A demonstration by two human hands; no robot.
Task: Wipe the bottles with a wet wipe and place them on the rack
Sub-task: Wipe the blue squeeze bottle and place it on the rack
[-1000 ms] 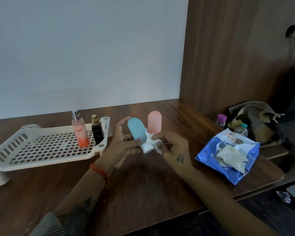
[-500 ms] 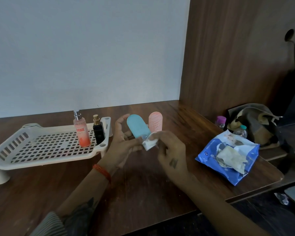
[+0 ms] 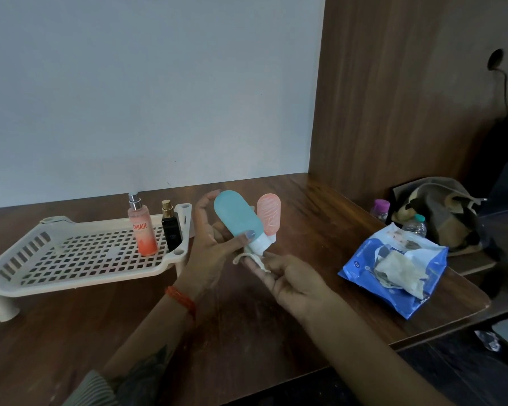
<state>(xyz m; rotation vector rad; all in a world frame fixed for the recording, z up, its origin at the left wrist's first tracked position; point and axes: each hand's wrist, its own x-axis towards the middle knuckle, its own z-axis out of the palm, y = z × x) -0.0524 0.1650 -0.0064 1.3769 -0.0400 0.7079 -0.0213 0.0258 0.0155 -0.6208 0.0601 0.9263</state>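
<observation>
My left hand (image 3: 210, 247) grips a teal squeeze bottle (image 3: 237, 219) with a white cap (image 3: 258, 245), held cap-down above the table. My right hand (image 3: 288, 278) is just below the cap, palm up, with a crumpled wet wipe (image 3: 254, 259) pinched in its fingers against the cap. A pink squeeze bottle (image 3: 269, 212) stands on the table right behind the teal one. On the cream rack (image 3: 71, 259) at the left stand an orange spray bottle (image 3: 141, 230) and a small black perfume bottle (image 3: 170, 228), both at its right end.
A blue wet-wipe pack (image 3: 393, 271) with used wipes on it lies at the table's right corner. Behind it sit two small bottles (image 3: 414, 225) and a bag (image 3: 440, 209). A wooden panel closes the right side. The table edge runs close in front.
My right hand has turned palm up and dropped under the cap with the wipe. The teal bottle has tilted more upright in my left hand.
</observation>
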